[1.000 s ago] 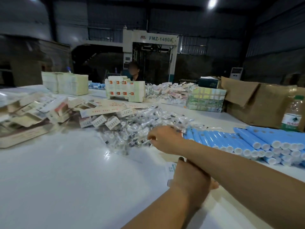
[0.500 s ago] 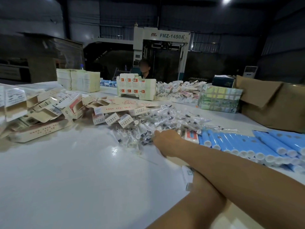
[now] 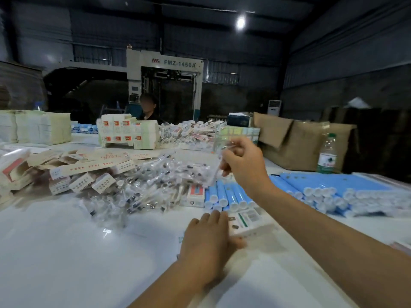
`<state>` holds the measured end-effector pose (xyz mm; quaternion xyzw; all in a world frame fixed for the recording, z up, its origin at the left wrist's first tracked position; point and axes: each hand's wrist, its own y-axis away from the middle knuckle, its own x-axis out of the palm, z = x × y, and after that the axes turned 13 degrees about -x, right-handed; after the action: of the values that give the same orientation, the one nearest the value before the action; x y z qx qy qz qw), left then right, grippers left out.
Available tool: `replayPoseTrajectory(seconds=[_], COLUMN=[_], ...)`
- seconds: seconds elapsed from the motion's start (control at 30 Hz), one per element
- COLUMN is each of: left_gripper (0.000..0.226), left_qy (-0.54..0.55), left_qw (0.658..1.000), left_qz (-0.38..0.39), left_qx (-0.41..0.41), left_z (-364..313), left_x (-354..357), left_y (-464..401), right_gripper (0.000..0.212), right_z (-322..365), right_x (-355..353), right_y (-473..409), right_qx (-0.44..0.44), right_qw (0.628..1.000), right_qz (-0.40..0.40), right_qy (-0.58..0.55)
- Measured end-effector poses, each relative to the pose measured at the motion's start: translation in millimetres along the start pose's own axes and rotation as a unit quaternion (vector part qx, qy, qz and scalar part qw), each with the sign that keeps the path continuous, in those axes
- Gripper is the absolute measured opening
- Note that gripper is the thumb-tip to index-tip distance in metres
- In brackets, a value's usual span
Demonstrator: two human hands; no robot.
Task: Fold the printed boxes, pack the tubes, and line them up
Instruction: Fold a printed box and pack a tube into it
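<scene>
- Pinching a small clear plastic packet [image 3: 227,145], the right hand [image 3: 244,165] is raised above the heap of clear packets [image 3: 155,185].
- Left hand [image 3: 206,238] grips a white printed carton [image 3: 249,221] on the white table [image 3: 66,252] — at 6 o'clock from the right hand.
- Blue white-capped tubes [image 3: 231,194] lie just beyond the carton, at 12 o'clock.
- Flat printed box blanks [image 3: 89,165] lie at 10 o'clock.

Arms: two bare forearms, no sleeves in view.
Left hand [image 3: 205,243]: no glove, ring or watch visible.
Right hand [image 3: 243,162]: bare likewise, wrist unadorned.
</scene>
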<state>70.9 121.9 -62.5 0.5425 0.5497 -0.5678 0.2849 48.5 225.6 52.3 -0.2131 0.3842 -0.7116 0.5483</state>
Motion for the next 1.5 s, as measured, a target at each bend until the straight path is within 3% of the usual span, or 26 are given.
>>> replayPoseTrajectory(seconds=[0.17, 0.37, 0.57, 0.73, 0.87, 1.0, 1.17, 1.27, 1.5], left_gripper=[0.06, 0.071, 0.067, 0.067, 0.068, 0.065, 0.063, 0.058, 0.061], left_qy=[0.046, 0.021, 0.02, 0.011, -0.001, 0.015, 0.021, 0.034, 0.021], left_qw=[0.997, 0.997, 0.996, 0.996, 0.995, 0.995, 0.994, 0.992, 0.99], left_qz=[-0.061, -0.078, -0.086, -0.09, -0.096, -0.101, -0.108, -0.118, -0.133], left_qx=[0.006, 0.003, 0.008, 0.017, 0.025, 0.016, -0.015, -0.039, -0.05], left_z=[0.2, -1.0, -7.2, -9.8, -12.1, -9.2, -8.2, -6.7, -5.0], left_x=[-1.5, 4.2, 4.2, 6.4, 6.4, 2.6, -1.2, -2.5, 1.6], left_y=[-1.2, -1.1, 3.5, 4.4, 5.2, 5.8, 5.9, 4.1, 3.1], right_gripper=[0.013, 0.008, 0.009, 0.015, 0.032, 0.041, 0.016, 0.018, 0.028], right_z=[-17.4, -41.5, -45.1, -42.3, -35.7, -27.4, -23.4, -23.4, -29.2], right_x=[-88.4, -116.7, -100.7, -88.5, -76.2, -77.1, -84.0, -80.2, -68.4], right_y=[46.0, 91.9, 101.6, 109.3, 113.6, 111.1, 117.4, 123.8, 131.8], right_qx=[0.119, 0.242, 0.262, 0.268, 0.218, 0.273, 0.111, 0.025, 0.011], right_qw=[0.963, 0.899, 0.924, 0.928, 0.962, 0.959, 0.976, 0.984, 0.988], right_qz=[-0.222, -0.325, -0.276, -0.258, -0.163, -0.067, -0.166, -0.123, -0.082], right_qy=[-0.098, -0.167, -0.039, -0.016, 0.033, -0.032, 0.081, 0.13, 0.133])
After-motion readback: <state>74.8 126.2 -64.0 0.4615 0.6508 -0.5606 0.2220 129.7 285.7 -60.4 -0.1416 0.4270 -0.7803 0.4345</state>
